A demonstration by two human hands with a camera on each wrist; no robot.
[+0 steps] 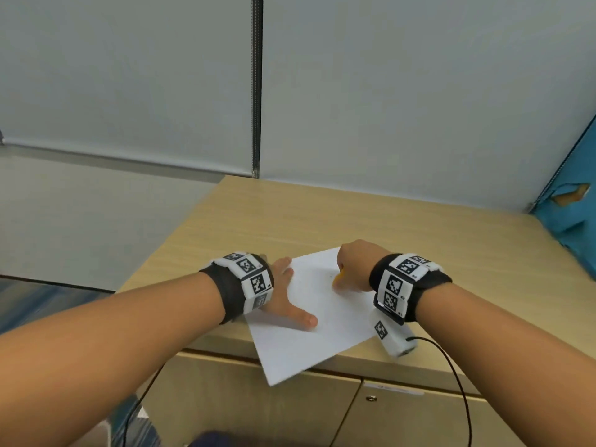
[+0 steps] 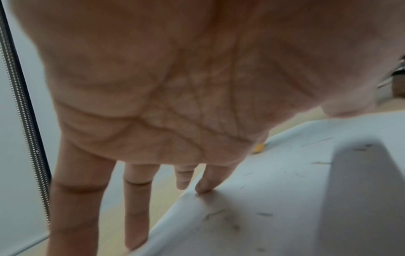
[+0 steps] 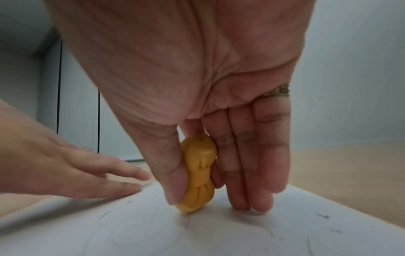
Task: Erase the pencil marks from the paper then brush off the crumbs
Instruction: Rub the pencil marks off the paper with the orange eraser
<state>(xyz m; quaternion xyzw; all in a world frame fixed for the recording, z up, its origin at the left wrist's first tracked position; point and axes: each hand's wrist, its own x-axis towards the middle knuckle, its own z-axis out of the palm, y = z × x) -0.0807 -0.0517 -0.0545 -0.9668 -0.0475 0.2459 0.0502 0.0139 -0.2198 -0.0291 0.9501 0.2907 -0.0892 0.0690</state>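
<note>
A white sheet of paper (image 1: pixel 309 317) lies askew on the wooden desk, its near corner hanging over the front edge. My left hand (image 1: pixel 283 295) lies flat with spread fingers on the sheet's left edge and holds it down. My right hand (image 1: pixel 353 269) pinches a yellow, bow-shaped eraser (image 3: pixel 198 175) between thumb and fingers; the eraser's lower end touches the paper (image 3: pixel 197 233). Only a sliver of the eraser (image 1: pixel 339 276) shows in the head view. Dark crumbs (image 2: pixel 265 214) and faint pencil strokes lie scattered over the paper (image 2: pixel 274 199).
The desk top (image 1: pixel 322 221) runs back to a grey partition wall (image 1: pixel 387 91). A blue panel (image 1: pixel 567 208) stands at the right. Cabinet doors (image 1: pixel 403 414) sit below the desk's front edge. A black cable (image 1: pixel 458 379) hangs from my right wrist.
</note>
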